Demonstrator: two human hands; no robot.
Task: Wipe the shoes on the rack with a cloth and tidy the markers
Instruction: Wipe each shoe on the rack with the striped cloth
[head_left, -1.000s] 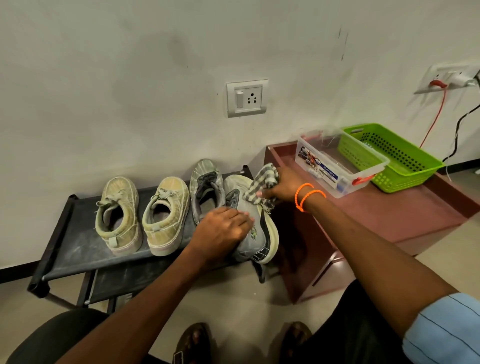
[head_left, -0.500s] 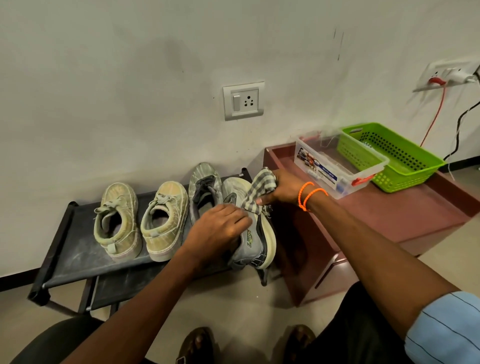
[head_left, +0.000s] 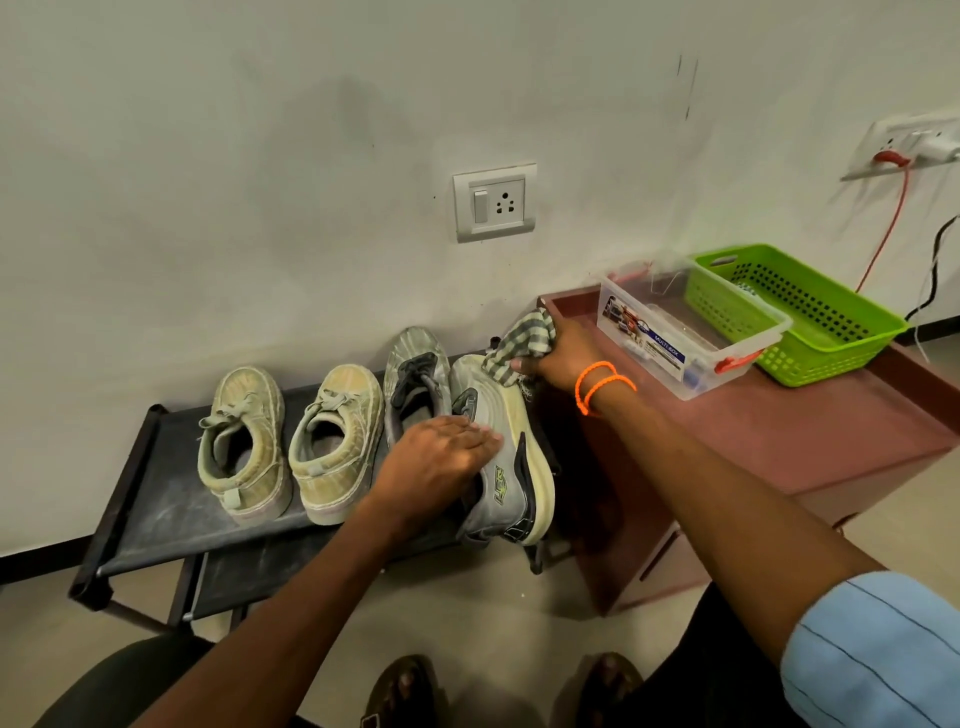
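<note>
Several shoes stand on the black rack (head_left: 156, 499): two beige canvas shoes (head_left: 244, 447) (head_left: 332, 441), a grey sneaker (head_left: 418, 374), and a grey sneaker with a cream sole (head_left: 511, 462) tipped on its side at the rack's right end. My left hand (head_left: 441, 457) grips this tipped sneaker around its opening. My right hand (head_left: 558, 358), with orange bands on the wrist, holds a checked cloth (head_left: 519, 345) bunched against the sneaker's toe. No markers are clearly seen; a clear plastic box (head_left: 675, 338) holds small items.
A maroon low table (head_left: 805, 447) stands right of the rack, carrying the clear box and a green basket (head_left: 810, 317). A wall socket (head_left: 493, 208) is above the shoes; cables hang at the far right. My sandalled feet (head_left: 405, 691) and a dark chair edge (head_left: 109, 686) are below.
My right hand has slid the cloth a little farther up along the sneaker's toe. My left hand keeps its hold on the tipped sneaker.
</note>
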